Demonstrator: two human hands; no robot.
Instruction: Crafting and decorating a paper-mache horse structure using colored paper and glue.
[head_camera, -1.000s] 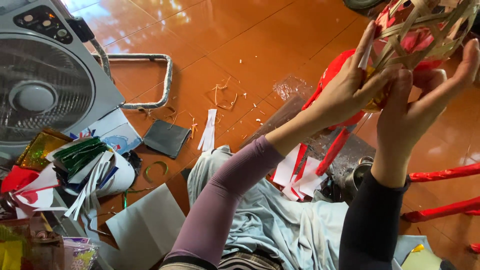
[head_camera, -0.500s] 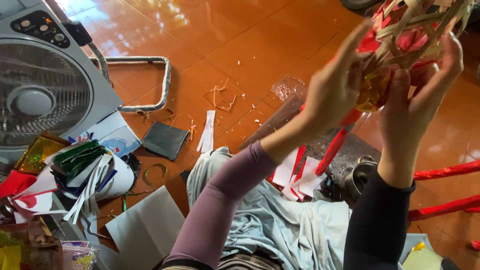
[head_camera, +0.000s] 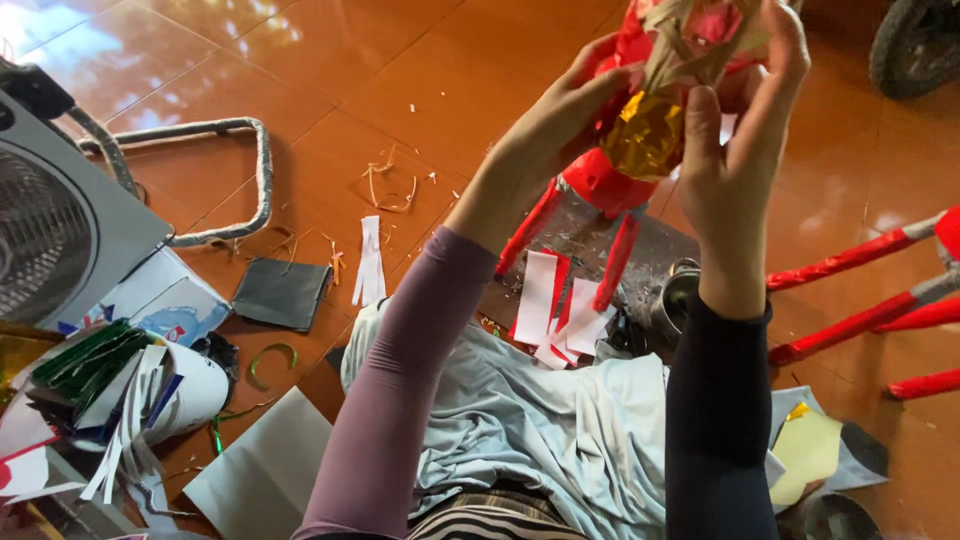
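Both my hands are raised at the top of the head view, holding a handmade frame of thin sticks wrapped in red paper, with a gold foil patch in its middle. My left hand, in a mauve sleeve, grips its left side. My right hand, in a dark sleeve, grips its right side with the thumb on the gold foil. Two red-wrapped legs of the frame hang down toward the floor. Its top is cut off by the picture's edge.
A grey fan on a tube stand sits at left on the orange tile floor. Coloured paper, white strips, a dark square and scraps lie around. Red-wrapped sticks lie at right. A pale cloth covers my lap.
The view has tilted down and left, and the frame now sits lower and nearer the middle. Both hands still hold it; my right thumb has moved onto the gold foil.
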